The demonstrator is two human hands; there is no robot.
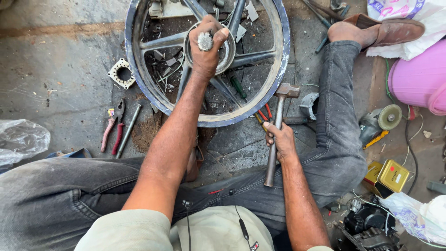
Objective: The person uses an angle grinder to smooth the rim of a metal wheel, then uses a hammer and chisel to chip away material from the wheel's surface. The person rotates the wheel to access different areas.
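**Hub part held at the wheel, hammer gripped beside it**

Rough grey concrete served as the work floor, stained with dust and scattered with tools. On it lay a spoked alloy wheel, flat, its rim facing up between the seated person's spread legs. The left hand was closed around a small toothed metal part, holding it upright over the wheel's hub. The right hand was clamped around the wooden handle of a hammer, whose steel head pointed away from the body and lay just over the near rim.

To strike well, the part would likely need to sit square in the hub, with the fingers kept low and clear of its top; light, centred blows seemed safer than hard ones, since a tilted part could jam or skip.

Room on the left was fair: red-handled pliers and a steel rod lay near the rim, a square gasket-like plate just beside it. The right side was tighter, with the outstretched leg, an angle grinder and a yellow tin close by. Screwdrivers and scraps lay between the spokes, under any swing.
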